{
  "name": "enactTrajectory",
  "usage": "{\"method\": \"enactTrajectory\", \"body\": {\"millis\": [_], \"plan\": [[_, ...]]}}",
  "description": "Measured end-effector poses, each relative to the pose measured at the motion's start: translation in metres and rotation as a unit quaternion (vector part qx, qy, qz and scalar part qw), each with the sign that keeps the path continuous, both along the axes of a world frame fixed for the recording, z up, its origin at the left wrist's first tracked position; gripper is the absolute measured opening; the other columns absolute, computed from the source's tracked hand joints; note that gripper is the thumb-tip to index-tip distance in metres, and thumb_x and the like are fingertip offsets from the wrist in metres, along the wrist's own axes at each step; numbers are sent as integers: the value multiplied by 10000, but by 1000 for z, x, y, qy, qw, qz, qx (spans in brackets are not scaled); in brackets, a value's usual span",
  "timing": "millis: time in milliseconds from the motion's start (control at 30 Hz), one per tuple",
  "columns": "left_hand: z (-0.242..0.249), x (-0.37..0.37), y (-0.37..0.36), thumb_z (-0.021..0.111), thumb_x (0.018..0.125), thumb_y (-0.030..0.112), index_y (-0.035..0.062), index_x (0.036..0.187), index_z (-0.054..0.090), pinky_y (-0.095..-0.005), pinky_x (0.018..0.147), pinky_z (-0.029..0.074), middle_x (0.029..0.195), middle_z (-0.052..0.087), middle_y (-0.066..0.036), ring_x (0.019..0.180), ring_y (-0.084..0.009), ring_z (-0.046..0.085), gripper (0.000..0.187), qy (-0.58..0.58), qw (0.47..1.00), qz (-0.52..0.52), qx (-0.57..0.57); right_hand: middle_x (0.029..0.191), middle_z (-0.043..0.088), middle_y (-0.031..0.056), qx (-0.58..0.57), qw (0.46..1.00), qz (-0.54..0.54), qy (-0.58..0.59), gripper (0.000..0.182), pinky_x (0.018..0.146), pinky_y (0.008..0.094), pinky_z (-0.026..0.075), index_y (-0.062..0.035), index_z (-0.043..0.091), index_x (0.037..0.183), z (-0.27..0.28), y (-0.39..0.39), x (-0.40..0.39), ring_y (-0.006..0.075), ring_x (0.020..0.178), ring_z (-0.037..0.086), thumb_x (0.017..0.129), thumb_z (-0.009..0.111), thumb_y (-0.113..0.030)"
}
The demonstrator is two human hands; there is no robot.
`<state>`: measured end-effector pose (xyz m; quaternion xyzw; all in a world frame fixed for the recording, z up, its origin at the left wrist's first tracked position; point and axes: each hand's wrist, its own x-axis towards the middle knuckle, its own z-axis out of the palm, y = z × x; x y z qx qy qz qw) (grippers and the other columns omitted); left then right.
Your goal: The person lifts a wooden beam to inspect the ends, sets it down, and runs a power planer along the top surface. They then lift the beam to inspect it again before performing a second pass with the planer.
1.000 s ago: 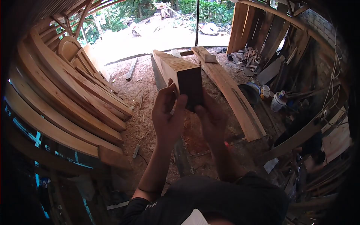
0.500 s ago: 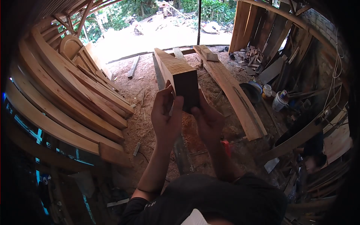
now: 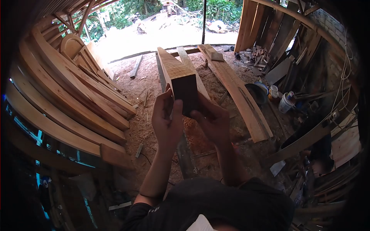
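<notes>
- On the left side of the frame, several long boards [image 3: 73, 102] lie one beside another, their near ends toward the lower left.
- In the upper left, a wooden panel with a rounded top [image 3: 72, 45] stands behind the boards.
- Left of the top middle, a short stick of wood [image 3: 136, 67] lies on the floor [image 3: 133, 92], which is strewn with shavings.
- Just left of the centre, the left hand [image 3: 166, 122] grips the near end of a thick beam [image 3: 184, 92], fingers against its left side and thumb at the dark end face.
- The beam sits near the middle of the frame, its dark end toward the camera and its pale, grained top running away toward the top middle.
- Just right of the beam's end, the right hand [image 3: 212, 122] grips its right side, thumb near the bottom of the end face.
- Behind the beam and to its right, a narrow pale strip [image 3: 189, 63] runs away from the camera.
- Right of the centre, a wide plank [image 3: 241, 98] slants from the top middle downward, with a small block [image 3: 217, 56] on its far part.
- In the upper right, scraps of wood [image 3: 257, 56] lie heaped near upright boards [image 3: 250, 27].
- Below the scraps are a black basin [image 3: 255, 95] and a white bucket [image 3: 285, 104].
</notes>
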<state>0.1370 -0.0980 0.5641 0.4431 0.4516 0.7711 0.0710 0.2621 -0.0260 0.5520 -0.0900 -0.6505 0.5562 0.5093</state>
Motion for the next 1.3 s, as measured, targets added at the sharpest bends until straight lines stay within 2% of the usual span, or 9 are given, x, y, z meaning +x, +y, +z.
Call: {"method": "enactTrajectory", "body": {"millis": [300,367,633,733,833,900,933,1033,1300], "plan": [[-44,3,-30,578,1084,88,-41,1344,523,-281,930,519,1179,701,-119,1092,-139,660,295,27,999,-18,-36,1407,657,205,4,998,12,-67,691,1110,356,523,0,549,1499,-26,-14,18,236,1328,614,861,811,49],[-53,3,-42,588,1064,58,-94,1389,495,-392,1172,431,1555,492,-280,1422,-281,526,371,-9,992,-54,-115,1367,683,205,15,995,1,-97,685,1076,351,545,-6,567,1486,-34,-17,24,235,1287,647,852,820,40],[-117,23,-72,586,1061,60,-87,1393,490,-364,1060,485,1405,564,-233,1286,-254,587,376,33,988,-1,-150,1164,786,152,159,971,-49,-170,628,846,301,603,-2,626,1434,-81,-19,45,155,1020,758,845,842,-5],[-150,31,-83,574,1060,54,-73,1389,491,-322,959,523,1223,680,-169,1135,-196,663,363,77,981,33,-177,1167,781,151,131,961,-52,-238,569,873,308,611,22,644,1398,-102,-33,50,169,1052,754,855,816,36],[-188,37,-97,536,1047,9,-86,1389,495,-328,979,517,1218,682,-192,1154,-221,664,357,66,975,20,-209,1193,769,163,-178,974,7,-139,498,910,319,613,45,656,1357,-135,-54,52,184,1085,746,876,781,68],[-213,38,-108,547,1032,-1,-102,1373,509,-338,991,515,1258,681,-210,1178,-228,663,358,93,966,19,-241,1215,759,172,-62,969,-15,-238,462,961,333,603,58,653,1339,-157,-61,58,197,1119,731,890,756,89],[-221,36,-118,579,980,-35,-121,1417,507,-412,1169,419,1556,441,-375,1486,-416,443,451,55,955,-33,-290,1215,759,172,-68,968,-14,-240,462,961,333,603,58,653,1339,-169,-64,59,197,1119,731,890,756,89],[-258,41,-130,589,988,-26,-113,1315,568,-371,1010,528,1319,667,-293,1198,-325,703,339,106,937,-12,-334,1172,761,209,35,959,-72,-272,602,836,346,617,9,590,1446,-211,-73,66,307,1045,774,872,768,47],[-429,54,-153,659,865,-116,-99,1356,573,-411,1013,548,1485,492,-403,1337,-447,595,499,111,923,-56,-365,1311,699,254,148,937,-13,-317,687,825,378,632,49,532,1482,-401,-78,90,350,1036,772,832,749,95]]}}
